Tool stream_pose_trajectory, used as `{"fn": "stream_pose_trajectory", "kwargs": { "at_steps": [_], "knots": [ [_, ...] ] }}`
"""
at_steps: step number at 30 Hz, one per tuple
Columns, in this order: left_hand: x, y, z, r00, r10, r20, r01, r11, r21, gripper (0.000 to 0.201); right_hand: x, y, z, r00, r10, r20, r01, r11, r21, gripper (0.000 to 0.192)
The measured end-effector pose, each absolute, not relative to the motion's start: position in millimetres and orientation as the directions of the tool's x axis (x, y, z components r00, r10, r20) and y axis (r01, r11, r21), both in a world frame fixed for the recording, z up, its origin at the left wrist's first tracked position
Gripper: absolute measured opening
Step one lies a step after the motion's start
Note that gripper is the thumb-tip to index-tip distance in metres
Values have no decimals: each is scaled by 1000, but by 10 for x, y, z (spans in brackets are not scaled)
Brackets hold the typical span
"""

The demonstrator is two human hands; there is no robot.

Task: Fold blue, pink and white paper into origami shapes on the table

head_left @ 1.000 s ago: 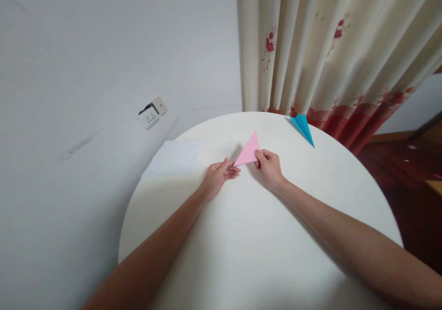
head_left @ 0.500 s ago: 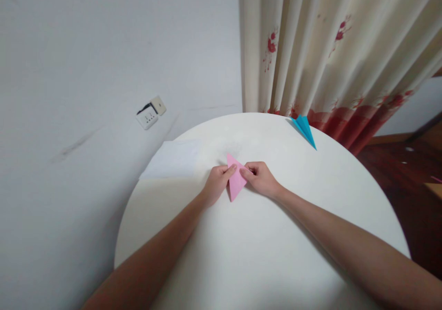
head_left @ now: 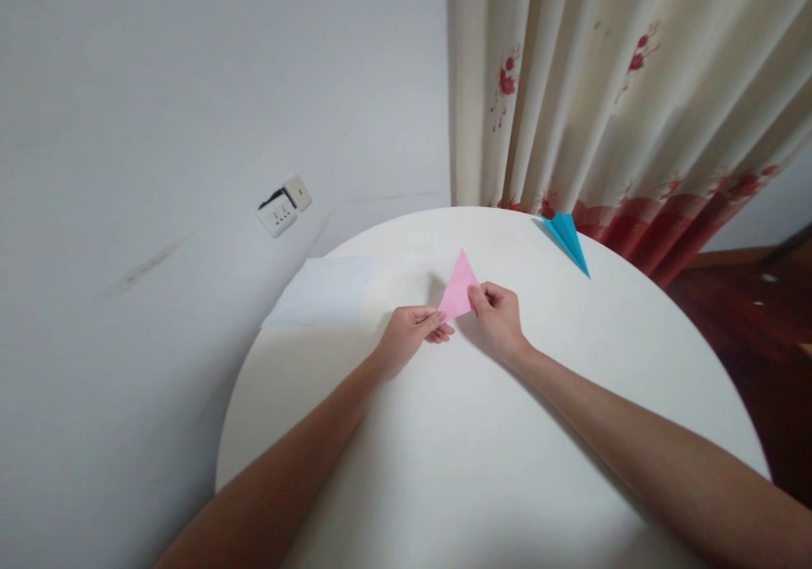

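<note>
A piece of pink paper, folded into a triangle, is held up between both hands over the white table, one point facing away from me. My left hand pinches its lower left corner between thumb and fingers. On the right edge, my right hand grips the paper with the thumb on top and the fingers curled behind. The paper's underside is hidden.
The round white table stands against the wall. White paper sheets lie at its left edge. A blue folded paper plane rests at the far right rim, near the patterned curtain. A wall socket is at left.
The pink triangle has been turned, so its point now faces away from me instead of toward the right. The right hand has moved slightly right, and the left now holds a corner.
</note>
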State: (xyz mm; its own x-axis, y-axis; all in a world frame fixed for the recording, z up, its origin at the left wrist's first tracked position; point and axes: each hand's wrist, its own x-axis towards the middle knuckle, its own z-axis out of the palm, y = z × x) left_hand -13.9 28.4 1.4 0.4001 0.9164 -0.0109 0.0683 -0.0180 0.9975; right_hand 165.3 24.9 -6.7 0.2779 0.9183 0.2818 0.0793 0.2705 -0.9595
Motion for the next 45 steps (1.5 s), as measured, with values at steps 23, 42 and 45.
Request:
{"fn": "stream_pose_trajectory", "kwargs": {
  "at_steps": [23, 42, 45],
  "knots": [
    [-69, 272, 102, 352, 935, -48, -229, 135, 964, 39, 1673, 216, -56, -59, 963, 262, 21, 264, -964, 45],
    [-76, 274, 89, 279, 960, 12, -185, 41, 982, 36, 1658, 221, -86, -80, 957, 279, 74, 285, -956, 43],
    [-79, 274, 78, 286, 958, 9, -192, 48, 980, 35, 1662, 218, -97, -83, 957, 277, 71, 283, -956, 43]
  ]
}}
